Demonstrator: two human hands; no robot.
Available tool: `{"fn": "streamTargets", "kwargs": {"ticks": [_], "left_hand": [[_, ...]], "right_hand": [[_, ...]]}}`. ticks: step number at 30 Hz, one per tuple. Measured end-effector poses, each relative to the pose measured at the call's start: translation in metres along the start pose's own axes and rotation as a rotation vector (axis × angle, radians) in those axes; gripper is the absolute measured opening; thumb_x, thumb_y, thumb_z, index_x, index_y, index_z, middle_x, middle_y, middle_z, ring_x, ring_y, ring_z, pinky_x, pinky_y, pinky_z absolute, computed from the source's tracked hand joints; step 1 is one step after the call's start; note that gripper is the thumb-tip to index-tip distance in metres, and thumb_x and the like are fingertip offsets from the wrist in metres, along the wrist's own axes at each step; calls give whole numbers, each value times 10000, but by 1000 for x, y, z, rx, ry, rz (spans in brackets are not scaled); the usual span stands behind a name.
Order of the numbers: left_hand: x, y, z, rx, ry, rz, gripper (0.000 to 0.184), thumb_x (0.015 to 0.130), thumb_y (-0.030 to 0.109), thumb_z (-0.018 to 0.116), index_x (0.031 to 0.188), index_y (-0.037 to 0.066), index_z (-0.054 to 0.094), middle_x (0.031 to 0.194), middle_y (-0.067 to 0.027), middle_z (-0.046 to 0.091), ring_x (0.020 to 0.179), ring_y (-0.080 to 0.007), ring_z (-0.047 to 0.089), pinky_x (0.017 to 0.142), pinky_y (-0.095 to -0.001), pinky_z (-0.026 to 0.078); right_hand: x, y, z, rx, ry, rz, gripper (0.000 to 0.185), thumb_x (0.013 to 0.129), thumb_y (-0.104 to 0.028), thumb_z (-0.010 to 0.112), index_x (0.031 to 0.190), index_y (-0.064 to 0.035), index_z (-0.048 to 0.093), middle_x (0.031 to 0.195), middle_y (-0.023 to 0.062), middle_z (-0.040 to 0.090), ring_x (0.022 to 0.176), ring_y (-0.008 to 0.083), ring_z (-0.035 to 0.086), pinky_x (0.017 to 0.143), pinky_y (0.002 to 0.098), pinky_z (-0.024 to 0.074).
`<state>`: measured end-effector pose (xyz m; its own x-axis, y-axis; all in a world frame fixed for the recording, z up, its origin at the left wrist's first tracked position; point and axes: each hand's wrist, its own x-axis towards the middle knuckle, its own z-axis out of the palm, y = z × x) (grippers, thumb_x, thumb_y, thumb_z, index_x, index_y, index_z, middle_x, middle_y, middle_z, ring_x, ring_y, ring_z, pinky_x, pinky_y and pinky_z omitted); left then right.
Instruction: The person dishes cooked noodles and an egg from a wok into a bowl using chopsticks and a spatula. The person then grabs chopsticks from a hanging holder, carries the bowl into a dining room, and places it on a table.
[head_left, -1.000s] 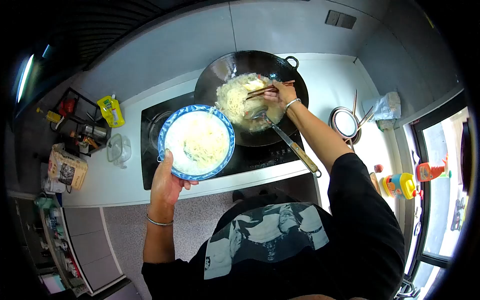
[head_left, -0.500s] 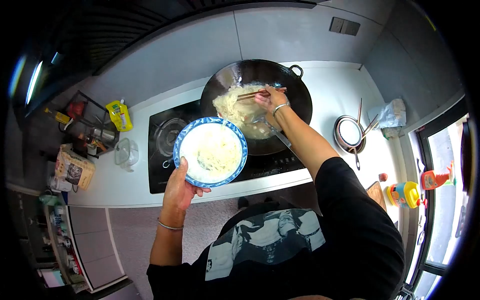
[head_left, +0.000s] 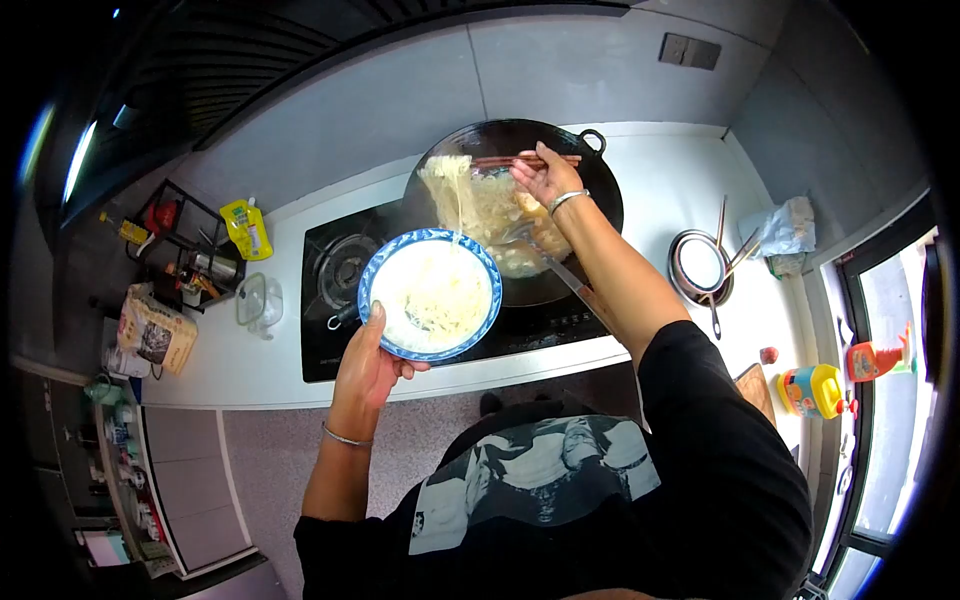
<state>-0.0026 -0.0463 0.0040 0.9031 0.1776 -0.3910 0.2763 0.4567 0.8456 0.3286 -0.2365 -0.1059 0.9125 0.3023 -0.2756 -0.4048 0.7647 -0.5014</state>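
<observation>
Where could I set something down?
Bare counter lies between the wok and small pans, and left of the stove, nearer than the clear container. Crowded: the wok, with noodles, chopsticks, spatula and right hand; the bowl hovers over the stove.

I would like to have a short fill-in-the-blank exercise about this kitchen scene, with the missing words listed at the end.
1. The left hand holds a bowl whose rim is patterned in white and ____.
2. The right hand holds up some noodles with a pair of ____.
3. For the person, the yellow pouch is on the ____ side of the wok.

Missing words: blue; chopsticks; left.
</observation>
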Motion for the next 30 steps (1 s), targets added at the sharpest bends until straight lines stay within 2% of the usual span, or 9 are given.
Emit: {"fn": "streamTargets", "kwargs": {"ticks": [6,9,12,17,18,21,24,27,30], "left_hand": [[27,-2,-8,-19,-78,-73,495,950,444,410,1217,31,465,915,-141,661,531,-216,628,388,-234,422],[38,4,1,-30,-114,-43,559,950,419,424,1222,-69,425,981,-218,636,568,-230,646,399,-232,456],[59,5,1,-1,-120,-66,557,949,432,414,1230,-49,421,995,-209,634,574,-233,646,414,-237,470],[88,4,7,57,-103,-63,552,952,458,384,1202,-30,444,962,-181,647,577,-231,644,432,-248,476],[92,3,9,68,-116,-37,576,946,484,381,1185,-35,454,941,-185,648,580,-233,644,446,-253,483],[94,4,8,68,-143,-15,594,937,502,390,1176,-37,460,930,-188,647,579,-237,643,458,-259,490],[93,3,12,89,-123,3,613,925,516,408,1174,-42,459,916,-189,649,576,-238,643,449,-256,492],[87,4,11,84,-107,27,626,920,518,416,1180,-50,453,924,-195,649,557,-232,640,435,-252,499],[81,-1,6,72,-110,35,635,919,514,421,1194,-58,442,945,-204,647,542,-225,638,422,-245,505]], "right_hand": [[-28,-48,52,-68,-59,-87,223,903,-170,550,908,53,532,909,201,567,886,367,583,765,506,541],[-46,-75,78,-146,-141,-145,281,922,-195,518,912,85,535,888,204,572,850,317,609,763,464,565],[-62,-100,108,-191,-209,-228,292,917,-196,530,909,96,546,873,207,580,819,314,622,731,445,581],[-111,-129,158,-437,-307,-375,318,905,-218,561,965,94,560,952,227,598,892,311,630,778,427,576],[-113,-136,159,-390,-431,-348,291,883,-225,607,914,63,630,809,157,649,731,220,679,688,354,598],[-130,-136,171,-514,-408,-393,299,884,-240,604,924,55,636,825,155,660,711,207,680,688,326,597],[-154,-126,167,-876,-599,-348,314,898,-276,580,925,30,646,784,131,675,620,161,669,597,249,578],[-171,-121,157,-1159,-536,-552,313,879,-306,603,894,2,655,719,103,664,569,119,649,567,240,561],[-143,-135,132,-1009,-382,-619,318,876,-325,599,856,-12,653,684,68,644,507,84,601,483,195,497]]}}
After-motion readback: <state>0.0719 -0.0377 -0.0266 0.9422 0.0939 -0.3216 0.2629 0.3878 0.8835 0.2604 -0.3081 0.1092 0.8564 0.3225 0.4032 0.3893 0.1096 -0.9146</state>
